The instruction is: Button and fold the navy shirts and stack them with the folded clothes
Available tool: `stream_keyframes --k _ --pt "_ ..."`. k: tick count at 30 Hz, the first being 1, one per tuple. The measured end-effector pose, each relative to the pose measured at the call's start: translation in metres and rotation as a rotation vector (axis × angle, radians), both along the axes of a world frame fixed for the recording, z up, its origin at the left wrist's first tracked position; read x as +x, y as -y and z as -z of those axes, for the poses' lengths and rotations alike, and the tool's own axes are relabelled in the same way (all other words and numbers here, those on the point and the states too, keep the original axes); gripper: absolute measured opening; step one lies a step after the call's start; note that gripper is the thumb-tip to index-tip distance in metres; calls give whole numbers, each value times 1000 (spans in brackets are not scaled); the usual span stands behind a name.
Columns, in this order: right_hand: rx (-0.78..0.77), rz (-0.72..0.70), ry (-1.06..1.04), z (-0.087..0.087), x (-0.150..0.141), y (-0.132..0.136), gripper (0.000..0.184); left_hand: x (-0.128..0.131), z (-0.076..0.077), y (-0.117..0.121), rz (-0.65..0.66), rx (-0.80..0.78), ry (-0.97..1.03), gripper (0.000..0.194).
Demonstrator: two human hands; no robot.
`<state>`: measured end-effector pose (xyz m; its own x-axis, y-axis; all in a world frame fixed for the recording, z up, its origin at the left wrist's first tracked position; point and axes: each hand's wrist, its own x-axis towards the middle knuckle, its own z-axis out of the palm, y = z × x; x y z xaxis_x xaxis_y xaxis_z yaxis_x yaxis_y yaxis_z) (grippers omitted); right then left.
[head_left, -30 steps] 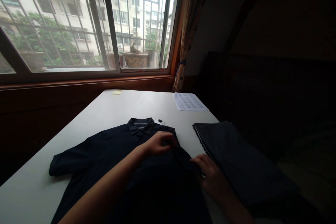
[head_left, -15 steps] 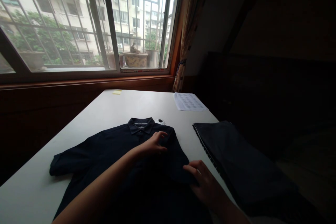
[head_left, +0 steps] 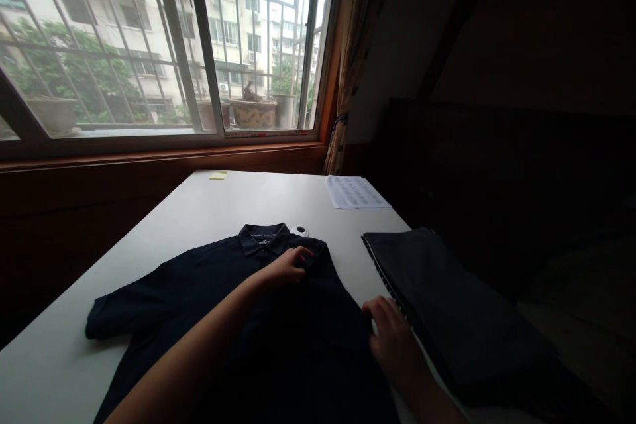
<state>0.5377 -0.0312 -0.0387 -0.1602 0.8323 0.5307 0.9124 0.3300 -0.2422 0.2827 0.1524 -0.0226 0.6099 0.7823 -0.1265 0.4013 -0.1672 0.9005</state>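
Dark shirt [head_left: 186, 281] lay flat on desk [head_left: 268, 199], collar-hem axis roughly 12-to-6, near sleeve [head_left: 342, 315] at 9 o'clock from closer right hand [head_left: 392, 338] (fingers curled, pinch unclear), left hand [head_left: 281, 269] fingers loosely parted.

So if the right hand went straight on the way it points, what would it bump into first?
Probably the dark shirt, right by its fingers; whether they touch is unclear.

Lettering on the shirt collar [head_left: 265, 238] and papers [head_left: 356, 192] is illegible.
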Motion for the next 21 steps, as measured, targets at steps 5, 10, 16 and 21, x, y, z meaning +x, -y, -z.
stream_keyframes --k 5,10,16,21 --pt "-34 -120 -60 -5 -9 1 37 25 -4 -6 -34 224 -54 53" --pt "-49 -91 -39 -2 -12 -3 37 58 -3 -16 -60 394 -156 58" --pt "-55 -9 126 2 1 -1 46 71 7 -14 -122 633 -304 47" --pt "-188 -99 108 -5 18 4 42 64 20 -11 -145 772 -376 50"
